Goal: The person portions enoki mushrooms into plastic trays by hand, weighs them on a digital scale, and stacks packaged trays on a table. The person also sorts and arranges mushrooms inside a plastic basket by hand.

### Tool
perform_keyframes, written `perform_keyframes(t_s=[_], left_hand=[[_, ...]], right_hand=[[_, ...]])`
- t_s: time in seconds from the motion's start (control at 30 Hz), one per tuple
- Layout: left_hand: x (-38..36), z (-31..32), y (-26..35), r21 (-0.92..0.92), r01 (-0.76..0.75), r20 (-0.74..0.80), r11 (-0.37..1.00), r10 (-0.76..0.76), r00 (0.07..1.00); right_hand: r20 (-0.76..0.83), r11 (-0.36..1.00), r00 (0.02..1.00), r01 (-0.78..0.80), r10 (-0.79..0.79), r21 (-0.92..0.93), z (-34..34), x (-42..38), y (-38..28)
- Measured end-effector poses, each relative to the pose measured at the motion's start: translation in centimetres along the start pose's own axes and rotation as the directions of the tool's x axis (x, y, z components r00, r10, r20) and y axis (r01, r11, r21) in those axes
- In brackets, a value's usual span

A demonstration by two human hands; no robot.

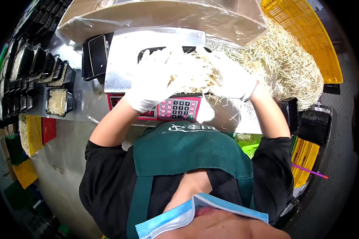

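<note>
Both my hands wear white gloves that glare in the bright light, so the finger outlines are partly washed out. Between them lies a clump of pale bean sprouts, over a black plastic tray on the metal plate of a weighing scale. My left hand grips the clump from the left side. From the right, my right hand closes on sprouts too. The scale's red keypad panel faces me, just below my hands. Most of the tray is hidden under hands and sprouts.
A large heap of bean sprouts lies at right, beside a yellow crate. Filled black trays stand stacked at left. A phone rests in another black tray. A plastic-lined box stands at the back.
</note>
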State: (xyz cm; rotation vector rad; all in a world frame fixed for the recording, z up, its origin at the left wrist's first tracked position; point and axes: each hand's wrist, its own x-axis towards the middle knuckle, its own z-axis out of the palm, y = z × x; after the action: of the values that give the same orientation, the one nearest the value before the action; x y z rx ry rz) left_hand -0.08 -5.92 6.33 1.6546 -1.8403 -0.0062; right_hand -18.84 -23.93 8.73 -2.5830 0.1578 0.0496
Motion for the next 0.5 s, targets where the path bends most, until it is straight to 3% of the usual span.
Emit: perform_keyframes(t_s=[0.03, 0.07, 0.13, 0.27, 0.33, 0.37, 0.47, 0.5], left_hand=[[0.1, -0.1, 0.1, -0.002, -0.002, 0.001, 1.0, 0.002, 1.0], [0.2, -0.1, 0.2, 0.001, 0.023, -0.007, 1.0, -0.023, 1.0], [0.3, 0.0, 0.3, 0.002, 0.05, -0.014, 0.999, -0.05, 0.999], [0.2, 0.2, 0.2, 0.04, 0.074, -0.009, 0.996, -0.074, 0.997], [0.3, 0.3, 0.2, 0.059, 0.07, -0.018, 0.996, -0.069, 0.997], [0.3, 0.3, 0.3, 0.062, 0.069, -0.025, 0.996, -0.067, 0.997], [0.4, 0.1, 0.0, 0.09, 0.036, -0.022, 0.995, -0.034, 0.999], [0.3, 0.0, -0.2, 0.118, 0.002, -0.006, 0.993, -0.001, 1.0]], right_hand=[[0.028, 0.989, 0.992, -0.129, 0.127, 0.073, 0.2, -0.2, -0.6], [0.027, 0.989, 0.991, -0.131, 0.13, 0.074, 0.4, -0.4, -0.6], [-0.146, 0.975, 0.989, 0.052, -0.021, 0.215, 0.8, -0.8, -0.3], [-0.153, 0.947, 0.987, 0.004, 0.048, 0.32, 1.3, -1.6, -0.7], [-0.166, 0.861, 0.938, -0.198, 0.306, 0.469, 2.5, -3.6, 2.1], [-0.165, 0.862, 0.938, -0.198, 0.305, 0.468, 1.8, -4.3, 2.0], [-0.248, 0.624, 0.805, -0.184, 0.539, 0.759, -1.2, -6.7, 2.3], [-0.311, 0.636, 0.77, -0.155, 0.558, 0.756, -2.3, -7.2, 2.0]])
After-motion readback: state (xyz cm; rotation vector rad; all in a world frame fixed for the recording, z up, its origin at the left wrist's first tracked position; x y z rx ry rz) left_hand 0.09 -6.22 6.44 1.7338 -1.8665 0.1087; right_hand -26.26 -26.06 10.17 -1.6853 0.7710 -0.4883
